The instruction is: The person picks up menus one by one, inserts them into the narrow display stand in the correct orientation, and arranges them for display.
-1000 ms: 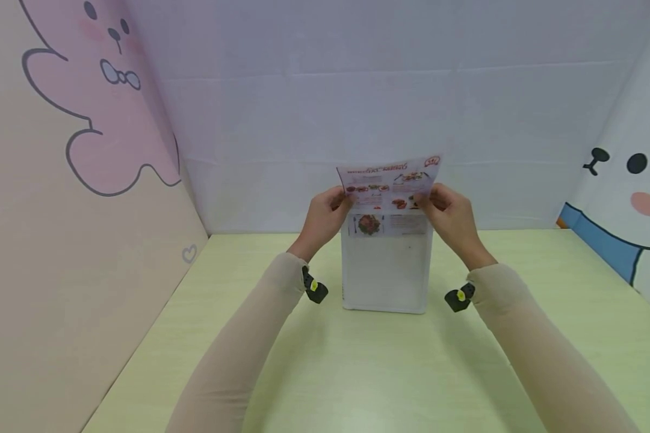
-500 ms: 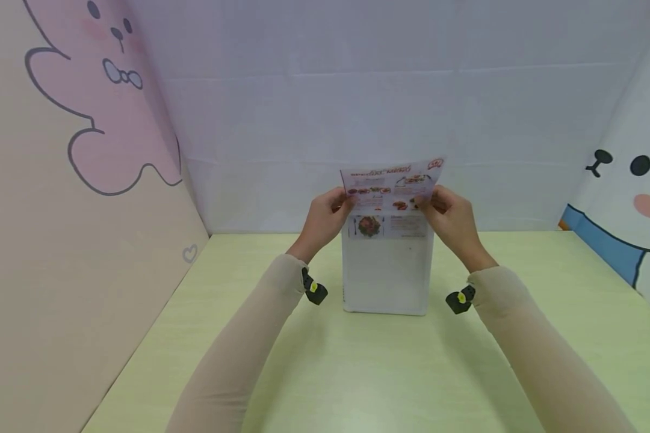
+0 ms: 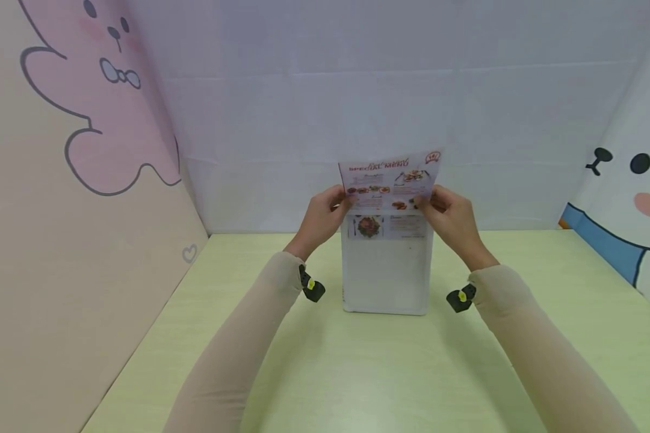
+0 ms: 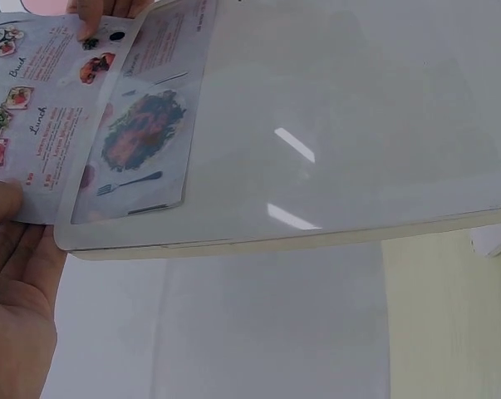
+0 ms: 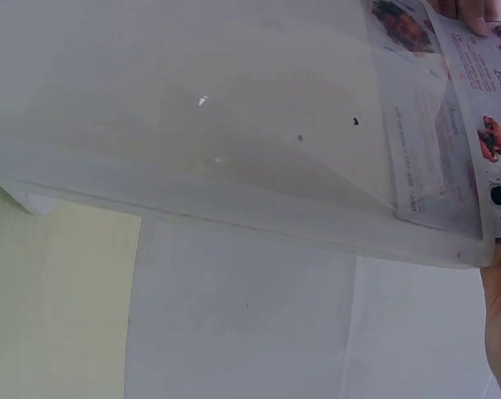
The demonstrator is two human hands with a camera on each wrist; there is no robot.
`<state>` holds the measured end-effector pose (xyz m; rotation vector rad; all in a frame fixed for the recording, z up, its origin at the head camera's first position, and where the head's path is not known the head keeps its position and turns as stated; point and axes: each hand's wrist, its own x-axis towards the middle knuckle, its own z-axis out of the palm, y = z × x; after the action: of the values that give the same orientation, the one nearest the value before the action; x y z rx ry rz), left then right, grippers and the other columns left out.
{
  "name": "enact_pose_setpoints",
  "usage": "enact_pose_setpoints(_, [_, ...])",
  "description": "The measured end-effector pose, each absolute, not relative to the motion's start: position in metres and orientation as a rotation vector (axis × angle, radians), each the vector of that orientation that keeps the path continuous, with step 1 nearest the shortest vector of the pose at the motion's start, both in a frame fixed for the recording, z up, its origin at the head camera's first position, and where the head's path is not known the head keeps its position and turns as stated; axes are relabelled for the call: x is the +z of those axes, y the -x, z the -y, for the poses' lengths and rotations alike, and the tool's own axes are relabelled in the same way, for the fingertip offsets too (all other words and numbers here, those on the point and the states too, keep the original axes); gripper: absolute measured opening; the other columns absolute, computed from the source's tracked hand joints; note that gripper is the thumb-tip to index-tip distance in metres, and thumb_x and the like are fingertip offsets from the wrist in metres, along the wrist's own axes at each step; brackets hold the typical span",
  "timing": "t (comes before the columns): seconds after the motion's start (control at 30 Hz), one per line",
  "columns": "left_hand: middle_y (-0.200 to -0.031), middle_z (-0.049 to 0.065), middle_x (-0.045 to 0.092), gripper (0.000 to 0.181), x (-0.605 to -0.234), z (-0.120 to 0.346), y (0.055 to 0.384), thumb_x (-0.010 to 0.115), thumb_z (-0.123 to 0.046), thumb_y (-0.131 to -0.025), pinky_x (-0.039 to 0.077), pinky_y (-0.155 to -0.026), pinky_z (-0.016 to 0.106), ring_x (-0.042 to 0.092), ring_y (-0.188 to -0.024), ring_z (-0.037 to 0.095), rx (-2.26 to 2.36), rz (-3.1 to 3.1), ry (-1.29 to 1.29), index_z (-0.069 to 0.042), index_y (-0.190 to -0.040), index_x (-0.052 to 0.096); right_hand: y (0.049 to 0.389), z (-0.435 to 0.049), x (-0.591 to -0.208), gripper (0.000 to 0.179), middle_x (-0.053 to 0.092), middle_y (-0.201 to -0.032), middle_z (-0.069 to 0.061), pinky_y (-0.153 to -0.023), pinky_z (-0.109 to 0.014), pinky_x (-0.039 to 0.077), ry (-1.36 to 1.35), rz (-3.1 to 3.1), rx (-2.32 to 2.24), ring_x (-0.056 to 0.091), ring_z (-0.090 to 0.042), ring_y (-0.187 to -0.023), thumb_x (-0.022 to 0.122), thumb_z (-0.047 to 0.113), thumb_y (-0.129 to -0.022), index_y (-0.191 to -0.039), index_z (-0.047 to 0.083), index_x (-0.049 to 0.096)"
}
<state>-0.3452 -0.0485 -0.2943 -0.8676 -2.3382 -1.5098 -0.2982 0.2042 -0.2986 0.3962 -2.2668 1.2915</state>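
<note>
A printed menu sheet (image 3: 379, 185) stands with its lower part behind the clear front of an upright white display stand (image 3: 386, 276). Its upper part sticks out above the stand's top edge and leans a little. My left hand (image 3: 325, 211) pinches the sheet's left edge, thumb on the printed face. At the right edge, my right hand (image 3: 451, 218) pinches it the same way. Through the clear panel in the left wrist view shows the lower strip of the menu (image 4: 146, 125), with a dish and fork picture. The right wrist view has that strip (image 5: 424, 133) behind the panel too.
The stand rests on a pale yellow-green table (image 3: 379, 373). Behind it hangs a white cloth backdrop (image 3: 314, 120). A side panel with a pink bear (image 3: 124, 120) is on the left, and one with a white bear (image 3: 623, 186) on the right.
The upper part of the menu has risen slightly and leans less, so its title reads more clearly. Both hands keep their hold in nearly the same place.
</note>
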Motion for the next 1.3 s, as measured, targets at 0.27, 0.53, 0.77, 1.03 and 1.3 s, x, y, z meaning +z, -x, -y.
enact_pose_setpoints(0.27, [-0.119,0.009,0.067,0.024,-0.2952,0.0487,0.3467,0.054,-0.018,-0.099,0.051,-0.097,0.032,0.064,-0.109,0.019,-1.506,2.328,0.874,-0.008,-0.119,0.063,0.3011,-0.2033,-0.3005,0.031,0.068,-0.115,-0.019,-0.08,-0.005,0.045,-0.419,2.229,1.26,0.053,0.02,-0.09,0.06,0.024,-0.096,-0.117,0.001,0.064])
enact_pose_setpoints(0.53, [-0.116,0.008,0.068,0.022,-0.2959,0.0477,0.3473,0.055,-0.018,-0.099,0.053,-0.094,0.03,0.064,-0.106,0.016,-1.528,2.341,0.857,-0.008,-0.117,0.064,0.2999,-0.203,-0.2995,0.033,0.068,-0.114,-0.02,-0.077,-0.005,0.045,-0.391,2.234,1.309,0.054,0.019,-0.087,0.061,0.024,-0.095,-0.117,0.0,0.064])
enact_pose_setpoints(0.77, [-0.114,0.008,0.068,0.02,-0.2941,0.0479,0.3466,0.056,-0.018,-0.098,0.052,-0.095,0.028,0.064,-0.106,0.016,-1.54,2.369,0.833,-0.008,-0.114,0.064,0.3001,-0.2029,-0.2993,0.033,0.067,-0.114,-0.022,-0.076,-0.004,0.045,-0.427,2.23,1.313,0.055,0.018,-0.086,0.061,0.02,-0.095,-0.119,-0.002,0.064])
enact_pose_setpoints(1.03, [-0.118,0.007,0.067,0.024,-0.2945,0.0491,0.3478,0.055,-0.018,-0.099,0.051,-0.097,0.031,0.063,-0.108,0.016,-1.534,2.386,0.834,-0.009,-0.119,0.062,0.2992,-0.2018,-0.2968,0.032,0.067,-0.114,-0.024,-0.076,-0.001,0.044,-0.439,2.251,1.286,0.053,0.021,-0.085,0.063,0.018,-0.094,-0.117,-0.005,0.064])
enact_pose_setpoints(1.3, [-0.117,0.009,0.067,0.023,-0.2938,0.0493,0.3467,0.054,-0.018,-0.099,0.052,-0.096,0.032,0.065,-0.106,0.018,-1.529,2.381,0.832,-0.008,-0.118,0.062,0.2999,-0.2003,-0.2985,0.031,0.068,-0.111,-0.023,-0.077,-0.003,0.046,-0.415,2.232,1.294,0.055,0.018,-0.085,0.064,0.019,-0.094,-0.114,-0.004,0.066])
